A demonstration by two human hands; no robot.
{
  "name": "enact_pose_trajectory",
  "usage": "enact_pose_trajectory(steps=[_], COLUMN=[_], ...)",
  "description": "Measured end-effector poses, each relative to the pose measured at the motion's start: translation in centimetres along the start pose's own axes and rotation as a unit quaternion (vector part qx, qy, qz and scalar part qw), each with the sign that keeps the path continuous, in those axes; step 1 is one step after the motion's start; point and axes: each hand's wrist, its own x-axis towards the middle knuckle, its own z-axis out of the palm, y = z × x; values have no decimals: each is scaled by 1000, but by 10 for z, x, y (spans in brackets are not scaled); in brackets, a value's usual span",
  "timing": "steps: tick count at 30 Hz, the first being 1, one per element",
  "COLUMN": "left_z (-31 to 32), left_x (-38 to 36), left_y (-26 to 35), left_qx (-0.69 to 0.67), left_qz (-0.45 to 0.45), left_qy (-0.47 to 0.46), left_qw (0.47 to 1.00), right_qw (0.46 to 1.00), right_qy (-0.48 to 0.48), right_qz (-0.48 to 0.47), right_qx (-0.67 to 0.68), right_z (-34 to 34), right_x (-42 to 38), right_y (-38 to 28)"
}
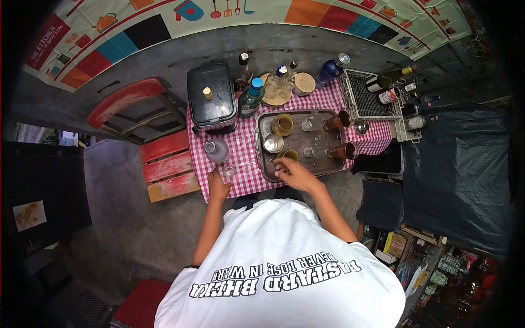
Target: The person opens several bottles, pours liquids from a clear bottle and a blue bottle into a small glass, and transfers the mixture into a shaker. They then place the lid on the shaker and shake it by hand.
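Note:
My left hand (pixel 219 188) rests at the near left edge of the checked tablecloth, fingers apart. Just beyond its fingertips stands a small clear glass piece (pixel 229 171), and behind that a frosted, narrow-necked bottle (pixel 218 152). Over the near side of the brown tray (pixel 262 123) reaches my right hand (pixel 294 174), its fingers loosely curved and apart, with nothing visible in them. Closest to it is an amber glass (pixel 290 155), partly covered by the hand. The tray also carries a metal cup (pixel 273 143), another amber glass (pixel 283 124), clear glasses (pixel 314 121) and reddish-brown tumblers (pixel 343 151).
Along the back stand a black lidded bin (pixel 211 93), a green bottle with a blue cap (pixel 251 99), a round wooden board (pixel 276 99) with bottles, and a blue bottle (pixel 331 71). A wire rack (pixel 358 106) with bottles is at right, a red chair (pixel 169 158) at left.

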Motion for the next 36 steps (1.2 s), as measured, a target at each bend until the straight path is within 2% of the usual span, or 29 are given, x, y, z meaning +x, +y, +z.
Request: enact_pose_trajectory(steps=[2, 3, 7, 11, 13, 16, 18, 20, 21, 22, 24, 26, 28, 34, 36], left_z=[8, -5, 0, 16, 17, 29, 38, 43, 46, 50, 57, 65, 72, 61, 66], left_x=[3, -3, -11, -31, -39, -55, -63, -70, -77, -82, -88, -91, -89, -81, -77], left_y=[-13, -1, 0, 6, 23, 69, 102, 134, 151, 160, 177, 184, 180, 216, 215], left_qx=[54, 48, 58, -11, -38, -66, -42, -74, -105, -103, -72, -79, -69, -90, -77], left_qz=[-32, -74, -143, -224, -248, -258, -250, -255, -237, -244, -185, -195, -166, -183, -189], left_qy=[39, 2, 18, 2, -34, 19, 33, 13, 21, 25, 1, -5, -5, -13, -16], left_qw=[997, 996, 988, 974, 967, 964, 967, 964, 965, 964, 980, 978, 984, 979, 979], right_qw=[1000, 999, 988, 977, 970, 962, 965, 944, 956, 958, 957, 956, 953, 965, 957], right_qy=[22, 42, 122, 180, 197, 233, 225, 285, 264, 258, 257, 242, 231, 176, 203], right_qz=[-20, -31, -79, -86, -119, -130, -123, -138, -99, -101, -87, -98, -112, -149, -162], right_qx=[3, 0, -44, -72, -80, -63, -55, -92, -83, -78, -106, -133, -162, -126, -127], right_z=[-33, -53, -143, -227, -266, -314, -339, -356, -365, -369, -376, -379, -380, -373, -369], right_x=[-8, -12, -10, 10, 34, 60, 83, 106, 112, 121, 140, 154, 172, 202, 209], right_y=[-18, -25, -20, 7, 38, 51, 70, 86, 85, 89, 97, 104, 103, 101, 104])
